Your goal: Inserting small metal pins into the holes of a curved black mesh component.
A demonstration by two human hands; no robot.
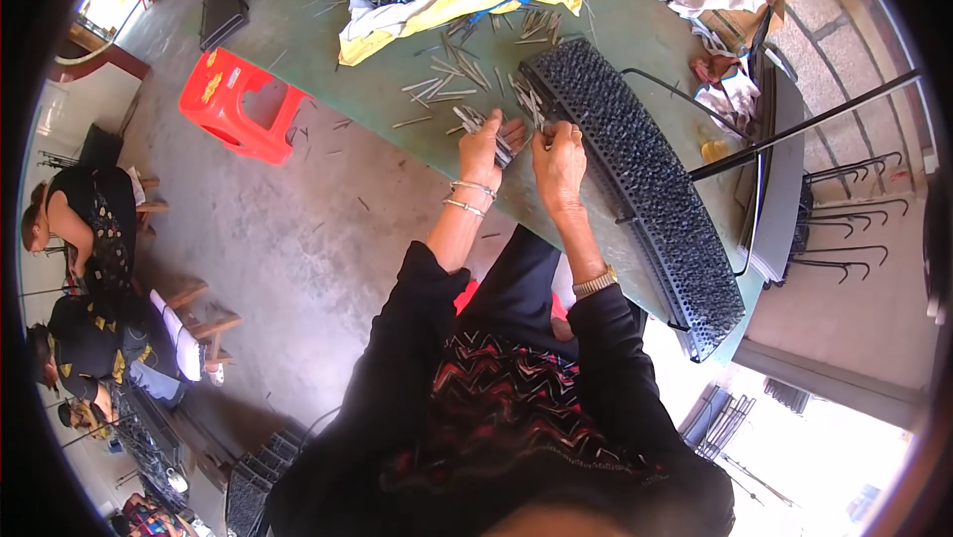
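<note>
My left hand (483, 152) is closed around a small bunch of thin grey strips (503, 151), over the near edge of the green table. Close beside it, the fingers of my right hand (559, 162) are pinched together; what is between them is too small to make out. More thin grey strips (531, 100) show just beyond the right fingertips. Right of my right hand runs a long, slightly curved black rack (645, 175), its top densely packed with small dark pieces. Loose grey strips (457, 70) lie scattered on the table beyond my hands.
A yellow sack (352, 36) full of dark strips lies open at the table's (298, 26) far side. Cloths and a carton (735, 16) are at the far right, near a black metal bar (804, 127). A red stool (233, 105) stands left; people (84, 229) sit further left.
</note>
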